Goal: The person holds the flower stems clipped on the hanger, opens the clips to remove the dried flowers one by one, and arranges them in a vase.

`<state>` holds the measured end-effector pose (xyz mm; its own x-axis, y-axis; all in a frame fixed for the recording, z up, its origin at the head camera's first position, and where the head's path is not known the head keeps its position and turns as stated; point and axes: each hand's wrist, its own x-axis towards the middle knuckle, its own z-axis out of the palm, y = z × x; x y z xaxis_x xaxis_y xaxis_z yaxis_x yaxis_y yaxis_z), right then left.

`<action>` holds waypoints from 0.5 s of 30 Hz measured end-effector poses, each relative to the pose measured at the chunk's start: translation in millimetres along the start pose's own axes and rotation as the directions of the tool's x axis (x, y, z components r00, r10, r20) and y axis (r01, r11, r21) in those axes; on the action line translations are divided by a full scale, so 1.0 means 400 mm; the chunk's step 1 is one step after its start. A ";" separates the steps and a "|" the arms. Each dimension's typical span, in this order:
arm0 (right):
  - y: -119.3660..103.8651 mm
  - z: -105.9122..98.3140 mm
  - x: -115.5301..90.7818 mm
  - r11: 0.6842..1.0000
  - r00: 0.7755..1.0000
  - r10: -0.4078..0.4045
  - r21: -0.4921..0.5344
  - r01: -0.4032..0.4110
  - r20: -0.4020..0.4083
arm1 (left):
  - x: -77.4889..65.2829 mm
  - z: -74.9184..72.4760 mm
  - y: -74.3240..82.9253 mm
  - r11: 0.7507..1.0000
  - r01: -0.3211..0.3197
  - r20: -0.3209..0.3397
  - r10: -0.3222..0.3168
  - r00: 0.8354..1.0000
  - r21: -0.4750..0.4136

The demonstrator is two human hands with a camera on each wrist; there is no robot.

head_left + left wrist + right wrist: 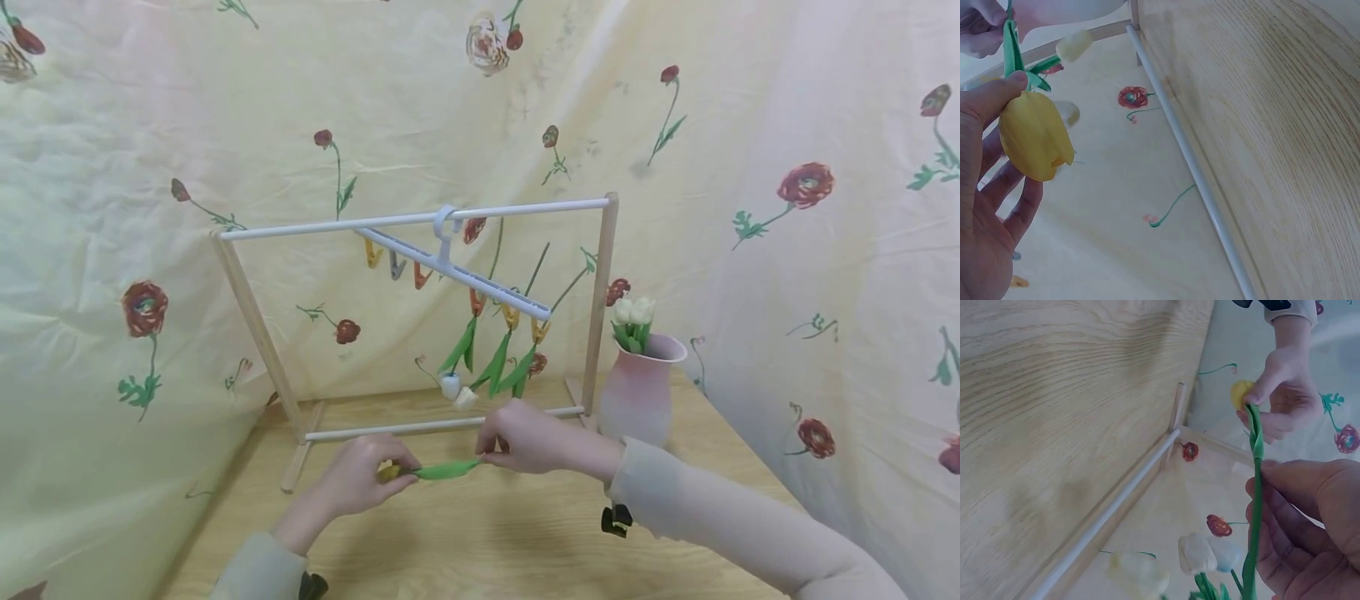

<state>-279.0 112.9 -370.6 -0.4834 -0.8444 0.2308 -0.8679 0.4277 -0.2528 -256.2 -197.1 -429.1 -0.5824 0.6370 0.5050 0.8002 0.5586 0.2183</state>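
Observation:
A yellow tulip (1036, 134) with green leaves (447, 471) is held level between both hands in front of the rack. My left hand (360, 477) pinches it just behind the bloom, thumb on the green base. With thumb and fingertips, my right hand (532, 437) pinches the green stem (1255, 515), beyond the leaves. Behind them a white hanger (480, 287) with coloured clips hangs slantwise from the rack's top bar. Three clips on its right part grip tulips upside down, white blooms (450, 386) hanging low. The clips on its left part, such as a grey clip (397, 265), hold nothing.
The wooden rack (258, 333) with white bars (442, 427) stands across the wooden table (450, 550). A pink and white vase (637, 400) holding white tulips (633, 315) stands beside its right post. Flower-printed cloth (420, 92) surrounds the table.

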 end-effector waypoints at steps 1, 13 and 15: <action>-0.002 0.001 -0.001 1.000 1.000 -0.001 0.004 0.001 0.003 | 0.000 0.000 0.001 1.000 0.004 0.003 -0.004 1.000 0.002; -0.015 0.021 -0.008 0.999 1.000 -0.005 -0.048 0.004 -0.019 | 0.001 0.005 0.007 0.999 0.020 0.013 -0.021 1.000 0.031; -0.017 0.021 -0.009 0.999 1.000 0.010 -0.054 -0.011 -0.013 | 0.002 0.006 0.008 0.999 0.020 0.014 -0.020 1.000 0.031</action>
<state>-270.4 110.3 -377.7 -0.4936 -0.8357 0.2408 -0.8675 0.4534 -0.2046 -254.4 -193.6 -430.0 -0.6006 0.6331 0.4883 0.7837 0.5872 0.2025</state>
